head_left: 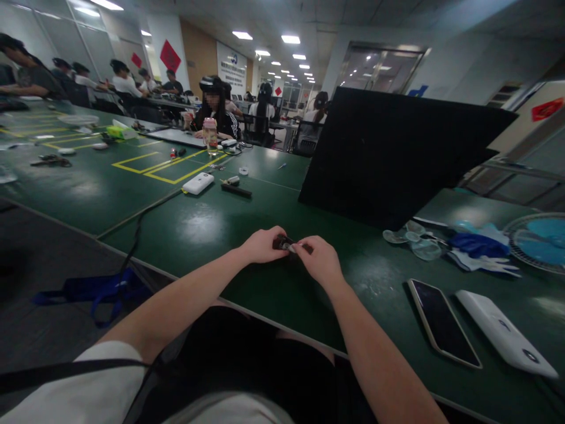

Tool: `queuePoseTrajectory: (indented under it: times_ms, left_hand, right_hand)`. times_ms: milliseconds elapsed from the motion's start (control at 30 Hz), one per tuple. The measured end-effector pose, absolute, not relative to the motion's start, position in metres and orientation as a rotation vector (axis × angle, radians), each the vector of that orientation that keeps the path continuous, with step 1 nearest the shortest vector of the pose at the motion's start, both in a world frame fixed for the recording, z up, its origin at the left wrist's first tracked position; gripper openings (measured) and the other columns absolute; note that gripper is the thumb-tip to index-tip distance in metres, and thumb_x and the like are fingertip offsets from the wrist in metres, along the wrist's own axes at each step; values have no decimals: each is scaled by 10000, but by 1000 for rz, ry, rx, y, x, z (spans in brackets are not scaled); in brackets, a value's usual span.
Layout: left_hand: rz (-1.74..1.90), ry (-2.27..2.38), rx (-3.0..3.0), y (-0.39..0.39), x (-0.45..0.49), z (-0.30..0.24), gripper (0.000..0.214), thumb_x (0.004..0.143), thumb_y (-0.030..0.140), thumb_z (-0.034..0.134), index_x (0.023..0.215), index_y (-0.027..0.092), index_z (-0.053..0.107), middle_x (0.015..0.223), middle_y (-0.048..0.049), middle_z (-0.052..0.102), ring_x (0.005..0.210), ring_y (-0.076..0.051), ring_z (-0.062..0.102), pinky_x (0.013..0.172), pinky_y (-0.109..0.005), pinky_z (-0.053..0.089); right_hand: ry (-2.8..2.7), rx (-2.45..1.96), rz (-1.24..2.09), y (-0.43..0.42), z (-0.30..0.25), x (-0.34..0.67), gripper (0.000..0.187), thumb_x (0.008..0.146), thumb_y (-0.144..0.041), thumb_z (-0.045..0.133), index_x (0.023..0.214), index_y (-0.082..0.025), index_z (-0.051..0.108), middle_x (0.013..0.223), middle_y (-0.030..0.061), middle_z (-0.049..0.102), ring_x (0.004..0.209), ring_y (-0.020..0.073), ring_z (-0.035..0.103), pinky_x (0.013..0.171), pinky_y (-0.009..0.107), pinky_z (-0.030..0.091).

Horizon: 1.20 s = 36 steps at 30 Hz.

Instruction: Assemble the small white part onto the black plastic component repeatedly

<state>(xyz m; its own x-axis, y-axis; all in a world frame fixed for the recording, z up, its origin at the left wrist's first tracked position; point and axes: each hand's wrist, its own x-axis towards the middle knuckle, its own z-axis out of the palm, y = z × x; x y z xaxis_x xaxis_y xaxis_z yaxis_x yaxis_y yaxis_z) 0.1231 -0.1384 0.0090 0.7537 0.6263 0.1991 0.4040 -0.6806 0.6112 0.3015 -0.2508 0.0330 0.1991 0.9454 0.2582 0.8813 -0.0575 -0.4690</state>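
Both my hands meet over the green table [207, 229] near its front edge. My left hand [263, 245] is closed around a small dark object [282, 242], too small to name. My right hand [318, 259] pinches the same object from the right with its fingertips pressed together. Most of the object is hidden by my fingers.
A large black board [388, 153] stands behind my hands. A phone [442, 323] and a white power bank [505, 340] lie at right, near blue gloves [474, 247] and a fan [541, 240]. Another white power bank [198, 183] lies far left. People sit at the back tables.
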Motion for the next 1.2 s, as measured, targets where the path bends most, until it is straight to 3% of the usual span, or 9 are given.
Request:
queuePoseTrajectory:
  times_ms: [167,367,533,667,800,867,1067,1200]
  left_hand:
    - [524,753,2366,-138,122,10,472,811,484,679,1185,232,541,954,-35,731,826,-209,704,716,-323,516]
    - [537,760,2361,-138,121,9,488,794,495,685,1184,236,547,996,-50,714,838,-214,690,703,-324,515]
    - [587,881,2314,-116,90,13,516,751,463,717,1188,235,566,1126,-73,687,976,-230,678,818,-354,532]
    - [646,1088,2285,-83,19,16,568,756,435,682,1264,236,521,1199,-84,678,1088,-255,664,896,-386,528]
    - [692,1454,2460,-56,-58,18,556,693,360,678,1225,243,567,1180,-97,695,1072,-307,667,951,-438,506]
    - [661,1459,2622,-50,-85,19,521,648,320,673,1160,242,616,1237,-115,675,1171,-342,616,1047,-473,444]
    - [665,1372,2761,-56,-111,19,414,615,235,609,1022,292,664,1313,-65,631,1340,-345,472,1194,-537,228]
    - [898,1536,2627,-53,-118,11,395,651,250,622,1046,256,623,1332,-91,592,1349,-347,452,1175,-521,274]
  right_hand:
    - [-1629,-2087,347,-249,29,300,415,886,-596,565,726,-232,680,747,36,685,594,162,582,509,289,407]
    - [-1610,-2092,364,-248,28,302,497,836,-684,578,657,-228,660,639,33,668,518,154,572,459,280,381]
    - [-1604,-2077,284,-250,32,307,601,827,-779,499,637,-227,644,627,39,660,523,159,577,468,289,400]
    - [-1608,-2026,361,-250,27,310,608,828,-795,481,669,-236,659,634,39,661,532,162,593,478,295,424]
    - [-1624,-1979,440,-248,19,313,597,832,-789,484,670,-243,665,613,28,650,509,157,584,468,297,419]
    - [-1644,-1962,477,-247,16,315,564,836,-766,507,695,-248,680,620,23,656,508,154,584,468,296,426]
    - [-1699,-2021,514,-246,15,315,463,865,-675,547,754,-253,702,712,38,693,588,183,622,516,326,478]
    - [-1695,-2060,546,-246,16,316,413,885,-626,547,800,-257,712,752,43,702,625,196,636,545,344,498]
